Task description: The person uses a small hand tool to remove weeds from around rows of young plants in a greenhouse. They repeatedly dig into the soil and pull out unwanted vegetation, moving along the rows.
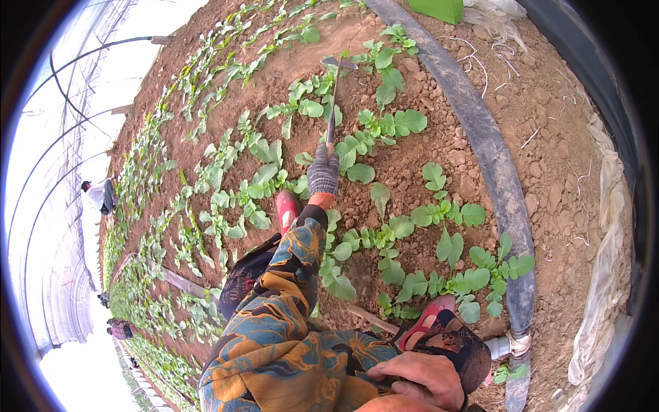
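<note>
My left hand [323,175], in a grey striped knit glove, grips a long-necked hand hoe [333,105]. The hoe points away from me, its dark metal blade [340,63] at the soil beside young leafy plants [311,107]. The blade's edge is partly hidden by leaves. My bare right hand [425,376] lies low in the view by my right knee, fingers loosely bent, with nothing seen in it; its palm is hidden. Lobed green leaves [406,226] grow between my arm and a dark flat hose [489,139].
My red shoes [287,208] stand among the plants. A wooden stick [373,318] lies by the right shoe. The hose joins a grey pipe fitting [498,348]. Crumpled plastic film [600,247] runs along the right. A person [100,195] bends over rows at left, others farther off.
</note>
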Demonstrator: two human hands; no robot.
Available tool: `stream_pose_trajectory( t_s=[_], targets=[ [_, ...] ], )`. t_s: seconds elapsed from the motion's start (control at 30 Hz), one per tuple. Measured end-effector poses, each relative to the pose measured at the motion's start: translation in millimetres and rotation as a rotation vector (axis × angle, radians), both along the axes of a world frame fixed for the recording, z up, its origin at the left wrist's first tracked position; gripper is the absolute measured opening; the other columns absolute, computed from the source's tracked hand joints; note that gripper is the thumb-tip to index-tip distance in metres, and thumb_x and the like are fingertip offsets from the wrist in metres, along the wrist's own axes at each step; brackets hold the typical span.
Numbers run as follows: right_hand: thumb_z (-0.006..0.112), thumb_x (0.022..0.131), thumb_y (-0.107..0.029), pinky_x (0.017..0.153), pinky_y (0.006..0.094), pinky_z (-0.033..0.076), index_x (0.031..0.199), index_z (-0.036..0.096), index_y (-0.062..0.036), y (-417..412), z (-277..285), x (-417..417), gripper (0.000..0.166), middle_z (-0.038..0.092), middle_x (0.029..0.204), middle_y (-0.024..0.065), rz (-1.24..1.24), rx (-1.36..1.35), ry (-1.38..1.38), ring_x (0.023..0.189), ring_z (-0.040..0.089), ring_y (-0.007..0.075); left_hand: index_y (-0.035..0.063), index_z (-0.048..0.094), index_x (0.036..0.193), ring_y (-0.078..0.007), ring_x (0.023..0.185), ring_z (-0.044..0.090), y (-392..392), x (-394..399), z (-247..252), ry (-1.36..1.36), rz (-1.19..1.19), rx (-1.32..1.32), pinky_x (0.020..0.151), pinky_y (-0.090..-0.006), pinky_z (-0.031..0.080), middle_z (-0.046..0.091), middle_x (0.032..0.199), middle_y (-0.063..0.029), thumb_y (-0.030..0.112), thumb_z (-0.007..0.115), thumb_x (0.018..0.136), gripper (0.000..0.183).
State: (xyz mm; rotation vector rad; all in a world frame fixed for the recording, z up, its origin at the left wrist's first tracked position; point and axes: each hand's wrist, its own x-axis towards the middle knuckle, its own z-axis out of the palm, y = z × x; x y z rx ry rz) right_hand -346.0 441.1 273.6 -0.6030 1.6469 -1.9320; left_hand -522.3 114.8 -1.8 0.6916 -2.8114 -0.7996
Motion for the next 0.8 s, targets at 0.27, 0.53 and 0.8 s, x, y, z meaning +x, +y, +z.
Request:
stream_pose_trajectory(
  t_s=[0.27,0.53,0.8],
  targets=[
    [0.057,0.084,-0.008,0.068,0.0375,0.049,0.102,0.058,0.0025,-3.4,-1.3,2.7,0.021,0.063,0.092,0.0178,0.017,-0.034,-0.002,0.079,0.062,0.0334,0.0087,0.055,0.112,-0.0352,0.082,0.062,-18.9,0.3,8.7,-0.097,-0.041,0.037,0.069,-0.042,0.047,0.062,0.086,-0.0223,0.032,0.058,0.084,0.036],
    [0.063,0.079,-0.003,0.066,0.0347,0.051,0.106,0.059,0.0013,-5.6,-10.5,-1.4,0.028,0.064,0.093,0.0138,0.009,-0.033,-0.069,0.079,0.064,0.029,0.009,0.056,0.117,-0.0306,0.082,0.063,-32.2,-6.6,-15.7,-0.214,-0.124,0.002,0.072,-0.0381,0.047,0.065,0.091,-0.018,0.029,0.059,0.084,0.038],
    [0.062,0.079,-0.003,0.066,0.0346,0.05,0.106,0.059,0.0015,-1.5,-13.3,-7.1,0.027,0.064,0.092,0.0145,-0.011,-0.018,-0.086,0.079,0.064,0.0291,0.0048,0.056,0.102,-0.0264,0.055,0.057,-32.1,-113.1,-41.3,0.025,-0.132,-0.05,0.051,-0.0388,0.043,0.058,0.065,-0.0128,0.022,0.058,0.084,0.025]
  ],
)
